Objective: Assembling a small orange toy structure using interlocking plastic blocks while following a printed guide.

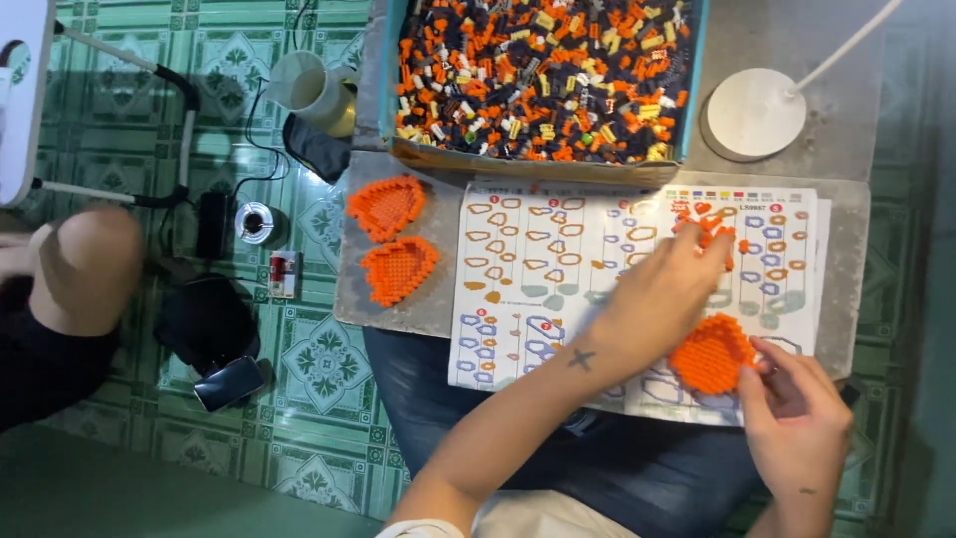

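Left hand [665,291] is reaching across the printed paper instruction sheet [558,269], fingers loosely curled, tips touching a small loose pile of orange plastic bricks [709,229] at the far right of the sheet; whether it is actually pinching a brick, cannot tell. Right hand [792,408] is sitting at the near right, fingers half closed, fingertips gripping the right edge of a flat orange heart-shaped brick plate [709,353] lying on the sheet's near right part. The sheet is lying on a grey stone-look tabletop [354,289]. Two more flat orange brick plates [393,239] are lying on the table's left end, one beyond the other, well apart from both hands. A blue-walled open box full of orange, black and yellow small bricks [543,80] is standing at the far edge. A white round lamp base [755,112] is standing to the box's right.
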